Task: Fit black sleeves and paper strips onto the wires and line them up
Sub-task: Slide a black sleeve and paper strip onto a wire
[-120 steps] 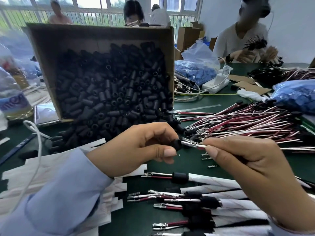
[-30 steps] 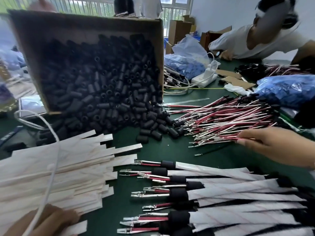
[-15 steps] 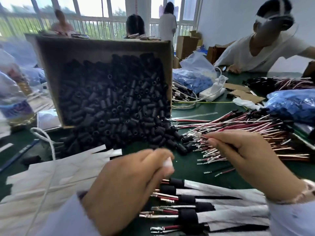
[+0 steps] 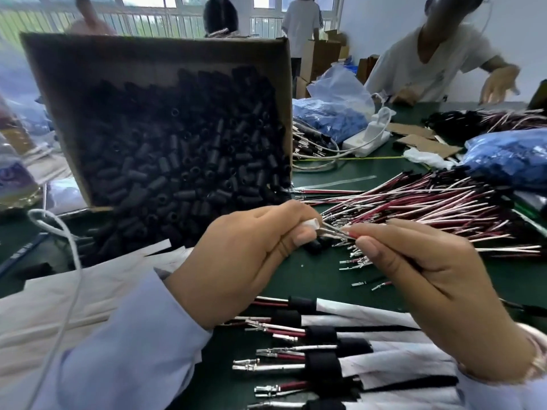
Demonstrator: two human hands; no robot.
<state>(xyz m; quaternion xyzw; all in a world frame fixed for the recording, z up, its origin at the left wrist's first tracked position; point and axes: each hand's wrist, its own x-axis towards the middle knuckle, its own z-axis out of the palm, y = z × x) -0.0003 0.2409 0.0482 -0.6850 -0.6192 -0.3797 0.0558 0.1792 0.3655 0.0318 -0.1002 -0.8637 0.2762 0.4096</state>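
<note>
My left hand (image 4: 236,261) pinches the end of a white paper strip (image 4: 310,224) between thumb and forefinger. My right hand (image 4: 438,285) pinches a wire (image 4: 336,230) near its metal terminals, whose tips point at the strip's end. Both hands hover over the green table (image 4: 313,279). Finished wires (image 4: 319,335) with black sleeves and paper strips lie in a row beneath my hands. A pile of loose red and white wires (image 4: 414,208) spreads to the right. Loose black sleeves (image 4: 183,161) spill from a tipped cardboard box (image 4: 154,51).
A stack of paper strips (image 4: 74,297) lies at the left under a white cord (image 4: 68,261). Blue plastic bags (image 4: 509,155) and a white power strip (image 4: 367,140) sit farther back. Another person (image 4: 429,57) works across the table.
My left hand rose from the paper stack with a strip. My right hand drew a wire from the pile and brought it up to meet the strip.
</note>
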